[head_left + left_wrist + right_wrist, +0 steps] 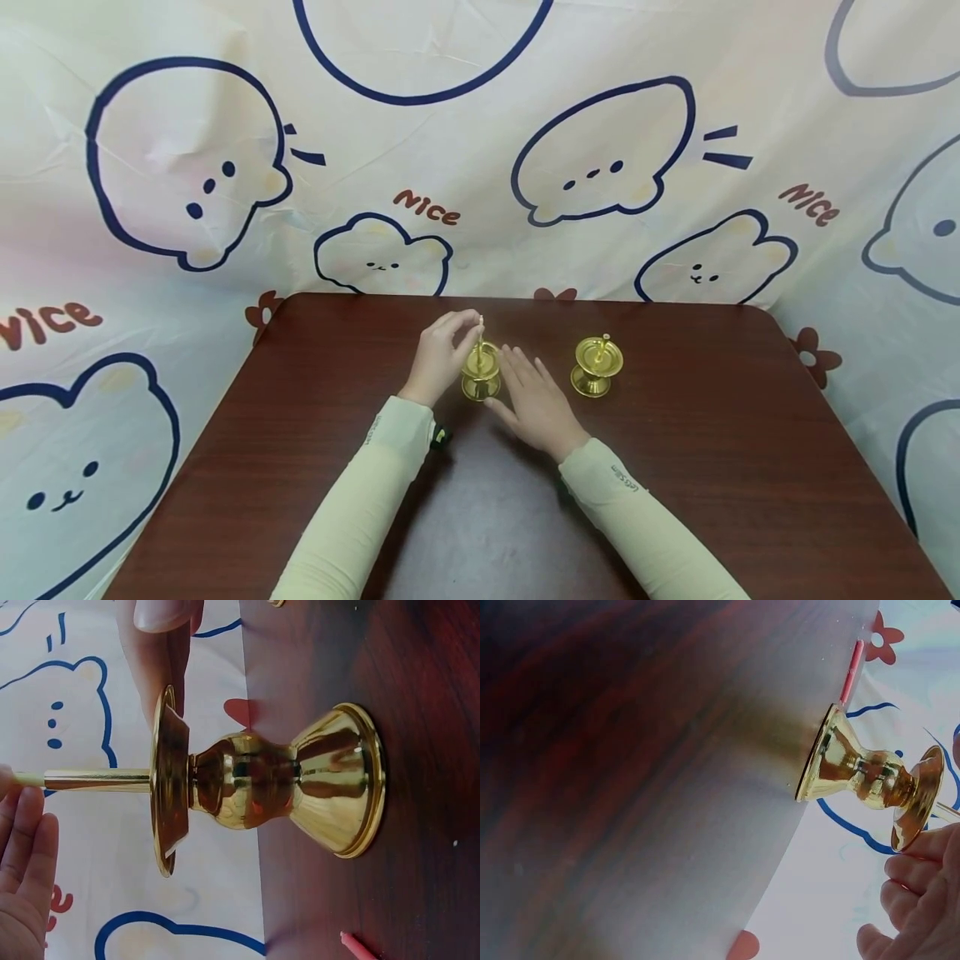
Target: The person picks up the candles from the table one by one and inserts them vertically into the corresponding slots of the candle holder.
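A shiny brass candlestick [481, 387] with a round dish [171, 817] and a thin upright tube [97, 779] stands on the table. My left hand [440, 358] pinches a thin pale yellow candle [28, 779] at the top end of that tube; most of the candle is hidden. My right hand [536, 404] lies on the other side, fingers straight and spread, with its fingertips [930, 841] right at the dish's rim. Further right stands a second brass candlestick [592, 382], with a short stub in its middle.
A pink stick [851, 675] lies on the brown table [705, 467] beyond the first candlestick's foot; my left hand hides it from the head view. A cloth with cartoon drawings [480, 167] hangs behind the table and along its sides.
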`<move>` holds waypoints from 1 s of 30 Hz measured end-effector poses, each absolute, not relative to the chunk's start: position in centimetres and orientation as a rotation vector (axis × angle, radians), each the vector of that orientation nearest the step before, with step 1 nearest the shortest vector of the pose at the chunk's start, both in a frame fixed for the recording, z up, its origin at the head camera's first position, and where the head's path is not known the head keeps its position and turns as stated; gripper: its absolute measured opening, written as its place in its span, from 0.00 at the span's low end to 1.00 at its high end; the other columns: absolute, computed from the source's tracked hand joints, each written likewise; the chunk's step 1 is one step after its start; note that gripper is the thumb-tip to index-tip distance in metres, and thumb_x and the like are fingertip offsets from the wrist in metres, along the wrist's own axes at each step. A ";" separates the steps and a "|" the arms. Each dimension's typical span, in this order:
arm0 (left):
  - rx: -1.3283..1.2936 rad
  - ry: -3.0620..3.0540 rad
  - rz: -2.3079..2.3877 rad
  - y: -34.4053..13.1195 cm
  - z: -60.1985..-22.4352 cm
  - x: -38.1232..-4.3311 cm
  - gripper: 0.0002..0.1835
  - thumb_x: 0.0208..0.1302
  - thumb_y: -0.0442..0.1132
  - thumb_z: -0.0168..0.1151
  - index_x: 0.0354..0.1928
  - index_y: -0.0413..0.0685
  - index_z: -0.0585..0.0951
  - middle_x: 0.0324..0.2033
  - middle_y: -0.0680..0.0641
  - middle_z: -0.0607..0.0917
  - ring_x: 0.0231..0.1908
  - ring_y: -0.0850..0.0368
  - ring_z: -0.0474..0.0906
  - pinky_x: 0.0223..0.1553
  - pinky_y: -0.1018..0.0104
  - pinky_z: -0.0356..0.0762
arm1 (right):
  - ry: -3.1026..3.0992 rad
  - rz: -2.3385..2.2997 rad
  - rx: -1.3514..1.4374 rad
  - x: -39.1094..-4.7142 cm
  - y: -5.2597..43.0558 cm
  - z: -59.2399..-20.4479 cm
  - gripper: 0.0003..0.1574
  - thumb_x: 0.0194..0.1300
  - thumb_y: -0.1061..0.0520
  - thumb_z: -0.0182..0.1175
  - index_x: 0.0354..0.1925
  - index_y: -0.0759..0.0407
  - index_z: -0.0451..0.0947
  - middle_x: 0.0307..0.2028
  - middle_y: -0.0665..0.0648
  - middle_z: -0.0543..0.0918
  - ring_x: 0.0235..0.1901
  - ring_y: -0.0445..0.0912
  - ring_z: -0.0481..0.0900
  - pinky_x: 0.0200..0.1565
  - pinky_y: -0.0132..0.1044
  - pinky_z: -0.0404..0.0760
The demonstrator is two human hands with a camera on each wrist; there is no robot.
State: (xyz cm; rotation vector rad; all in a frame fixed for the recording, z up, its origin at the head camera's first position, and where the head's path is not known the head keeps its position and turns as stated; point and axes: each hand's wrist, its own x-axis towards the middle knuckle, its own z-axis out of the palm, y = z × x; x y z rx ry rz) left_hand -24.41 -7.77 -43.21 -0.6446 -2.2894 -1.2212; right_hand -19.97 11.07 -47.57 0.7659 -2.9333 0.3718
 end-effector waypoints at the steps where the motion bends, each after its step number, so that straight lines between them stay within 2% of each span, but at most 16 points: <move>1: -0.642 -2.283 -1.227 -7.7 -43.3 -24.4 0.10 0.71 0.33 0.64 0.51 0.39 0.84 0.44 0.42 0.86 0.48 0.48 0.84 0.49 0.54 0.83 | -2.935 0.370 0.767 -20.0 11.1 -47.6 0.48 0.77 0.34 0.47 0.80 0.61 0.49 0.79 0.60 0.54 0.78 0.53 0.48 0.75 0.54 0.50; 7: -0.621 -2.268 -1.257 -7.7 -43.6 -24.4 0.10 0.70 0.33 0.64 0.50 0.38 0.84 0.44 0.42 0.86 0.47 0.48 0.83 0.47 0.52 0.83 | -2.929 0.366 0.769 -20.0 11.1 -47.7 0.48 0.77 0.34 0.47 0.80 0.60 0.48 0.78 0.60 0.55 0.78 0.53 0.48 0.75 0.54 0.51; 17: -0.602 -2.285 -1.296 -7.8 -43.9 -24.3 0.09 0.72 0.35 0.63 0.50 0.40 0.82 0.45 0.42 0.85 0.49 0.47 0.82 0.51 0.46 0.81 | -2.933 0.356 0.762 -19.9 11.0 -47.8 0.49 0.77 0.34 0.47 0.80 0.61 0.49 0.79 0.60 0.54 0.78 0.52 0.48 0.75 0.53 0.50; 24: -0.579 -2.265 -1.313 -7.9 -44.1 -23.9 0.09 0.71 0.35 0.64 0.50 0.41 0.82 0.46 0.44 0.85 0.50 0.50 0.82 0.54 0.54 0.80 | -2.923 0.377 0.756 -20.0 10.9 -47.8 0.48 0.77 0.36 0.50 0.80 0.61 0.49 0.78 0.60 0.55 0.78 0.52 0.48 0.75 0.54 0.50; 30: -0.588 -2.264 -1.332 -8.0 -44.2 -23.7 0.09 0.71 0.36 0.64 0.50 0.42 0.82 0.47 0.45 0.85 0.51 0.50 0.82 0.55 0.52 0.80 | -2.920 0.359 0.749 -19.9 10.9 -47.8 0.49 0.77 0.34 0.48 0.79 0.61 0.50 0.78 0.60 0.54 0.78 0.52 0.48 0.76 0.53 0.49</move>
